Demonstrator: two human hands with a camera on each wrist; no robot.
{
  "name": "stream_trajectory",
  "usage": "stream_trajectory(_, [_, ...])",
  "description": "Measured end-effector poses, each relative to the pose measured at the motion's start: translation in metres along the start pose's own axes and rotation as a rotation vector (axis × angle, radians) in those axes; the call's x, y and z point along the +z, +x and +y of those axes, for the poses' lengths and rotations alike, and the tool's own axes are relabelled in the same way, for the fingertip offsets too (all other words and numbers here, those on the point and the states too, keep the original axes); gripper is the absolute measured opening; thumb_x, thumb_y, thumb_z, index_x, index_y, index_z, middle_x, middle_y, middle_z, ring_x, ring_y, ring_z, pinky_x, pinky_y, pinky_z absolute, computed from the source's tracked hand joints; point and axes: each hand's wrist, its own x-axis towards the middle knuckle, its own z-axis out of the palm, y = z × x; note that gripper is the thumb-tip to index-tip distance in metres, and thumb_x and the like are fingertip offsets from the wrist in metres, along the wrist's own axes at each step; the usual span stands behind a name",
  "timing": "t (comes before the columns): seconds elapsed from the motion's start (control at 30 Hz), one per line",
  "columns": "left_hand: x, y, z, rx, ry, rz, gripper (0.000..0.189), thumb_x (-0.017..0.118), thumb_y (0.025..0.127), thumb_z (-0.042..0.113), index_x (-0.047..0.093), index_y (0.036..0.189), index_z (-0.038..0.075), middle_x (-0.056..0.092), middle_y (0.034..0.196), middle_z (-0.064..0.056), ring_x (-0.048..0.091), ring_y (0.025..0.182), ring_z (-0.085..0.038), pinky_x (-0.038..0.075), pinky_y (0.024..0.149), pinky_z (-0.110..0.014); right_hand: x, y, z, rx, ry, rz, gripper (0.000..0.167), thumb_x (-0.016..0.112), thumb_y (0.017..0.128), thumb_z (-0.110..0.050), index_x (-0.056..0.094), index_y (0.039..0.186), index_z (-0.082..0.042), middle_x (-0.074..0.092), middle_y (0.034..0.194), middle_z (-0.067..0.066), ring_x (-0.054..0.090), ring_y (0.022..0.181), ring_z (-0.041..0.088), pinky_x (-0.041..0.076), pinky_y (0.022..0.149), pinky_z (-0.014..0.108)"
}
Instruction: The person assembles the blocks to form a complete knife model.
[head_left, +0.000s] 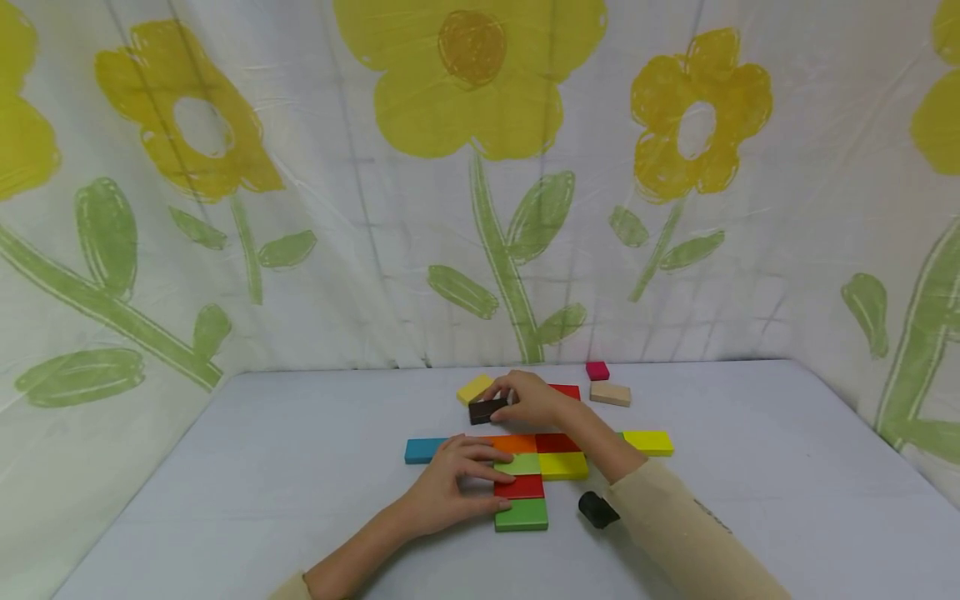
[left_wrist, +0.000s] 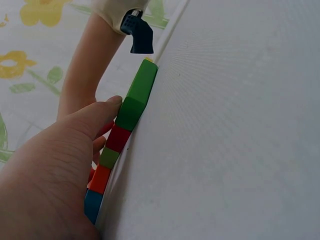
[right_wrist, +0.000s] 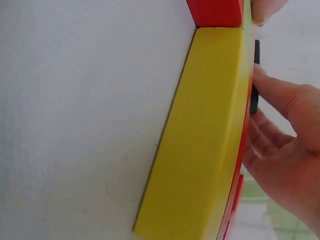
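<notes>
Black block (head_left: pixel 482 412) pinched in right hand (head_left: pixel 534 400), thumb and fingers clamped on it, 11 o'clock from orange block (head_left: pixel 516 443). Yellow block (head_left: pixel 473 389) near it, 11 o'clock. Left hand (head_left: pixel 448 490) fingers apart, thumb touching green block (head_left: pixel 525 518). Beige block (head_left: pixel 611 394) well off, 3 o'clock from black.

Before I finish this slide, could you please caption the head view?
The right hand holds a dark block while the left hand touches the front green block.
</notes>
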Motion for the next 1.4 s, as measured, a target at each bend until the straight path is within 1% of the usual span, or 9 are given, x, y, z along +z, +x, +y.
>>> stream_trajectory(0.27, [0.000,0.001,0.000,-0.011,-0.004,-0.010,0.027,0.083,0.092,0.033,0.083,0.117,0.023,0.072,0.133,0.008,0.052,0.138,-0.025,0.021,0.120,-0.073,-0.012,-0.016,0.001,0.016,-0.033,0.048,0.024,0.076,0.098,-0.015,0.074,0.120,-0.008,0.068,0.106,0.005,0.057,0.086,0.015,0.052,0.078,0.027])
stream_trajectory(0.33, [0.000,0.001,0.001,-0.010,-0.003,-0.011,0.027,0.083,0.092,0.032,0.083,0.117,0.023,0.072,0.133,0.008,0.052,0.138,-0.026,0.020,0.120,-0.073,-0.016,-0.021,0.000,0.012,-0.045,0.071,0.022,0.076,0.097,-0.015,0.074,0.117,-0.006,0.069,0.106,0.007,0.057,0.085,0.015,0.052,0.079,0.027])
stream_trajectory(0.47, [0.000,0.001,0.001,-0.008,0.008,-0.010,0.027,0.083,0.091,0.032,0.083,0.117,0.023,0.072,0.133,0.008,0.052,0.138,-0.026,0.020,0.120,-0.073,-0.023,-0.031,0.000,0.036,-0.043,0.103,0.022,0.077,0.097,-0.012,0.075,0.116,-0.003,0.069,0.107,0.009,0.057,0.085,0.017,0.053,0.080,0.028])
stream_trajectory(0.63, [-0.001,0.000,0.000,-0.021,0.014,-0.012,0.028,0.083,0.091,0.033,0.083,0.117,0.024,0.071,0.133,0.009,0.051,0.138,-0.025,0.021,0.121,-0.072,-0.027,-0.040,0.002,0.064,-0.072,0.119,0.028,0.077,0.097,-0.015,0.076,0.120,0.000,0.071,0.113,0.011,0.058,0.091,0.019,0.054,0.085,0.033])
stream_trajectory(0.77, [0.000,0.000,0.000,-0.018,0.014,-0.010,0.027,0.084,0.091,0.032,0.083,0.117,0.023,0.072,0.133,0.008,0.051,0.138,-0.026,0.020,0.121,-0.072,-0.030,-0.050,0.002,0.018,-0.113,0.139,0.031,0.077,0.097,-0.016,0.075,0.121,0.004,0.070,0.111,0.013,0.058,0.094,0.021,0.053,0.085,0.035])
stream_trajectory(0.87, [0.000,0.000,0.000,-0.012,0.018,-0.007,0.027,0.084,0.091,0.031,0.083,0.117,0.023,0.072,0.133,0.008,0.052,0.138,-0.026,0.021,0.121,-0.072,-0.033,-0.060,-0.001,-0.044,-0.135,0.153,0.029,0.077,0.097,-0.014,0.075,0.119,0.005,0.067,0.106,0.014,0.057,0.092,0.021,0.051,0.081,0.033])
stream_trajectory(0.97, [0.000,0.000,0.001,-0.014,0.016,-0.009,0.027,0.084,0.091,0.031,0.083,0.117,0.023,0.072,0.133,0.008,0.052,0.138,-0.026,0.021,0.121,-0.072,-0.035,-0.071,-0.004,-0.072,-0.131,0.169,0.027,0.077,0.096,-0.013,0.075,0.116,0.005,0.064,0.104,0.013,0.056,0.091,0.021,0.051,0.080,0.031])
stream_trajectory(1.2, [-0.001,0.001,0.000,-0.028,0.011,-0.020,0.029,0.083,0.092,0.034,0.083,0.118,0.023,0.071,0.134,0.007,0.051,0.139,-0.027,0.020,0.121,-0.072,-0.035,-0.097,-0.010,-0.036,-0.085,0.183,0.025,0.077,0.096,-0.016,0.073,0.115,0.000,0.064,0.106,0.009,0.061,0.096,0.021,0.057,0.084,0.030])
stream_trajectory(1.4, [-0.001,0.001,-0.001,-0.044,0.001,-0.027,0.030,0.082,0.092,0.036,0.082,0.119,0.024,0.071,0.134,0.009,0.049,0.141,-0.026,0.020,0.121,-0.072,-0.031,-0.121,-0.009,-0.080,-0.022,0.183,0.023,0.077,0.095,-0.010,0.072,0.114,0.001,0.063,0.106,0.007,0.063,0.095,0.016,0.060,0.084,0.027])
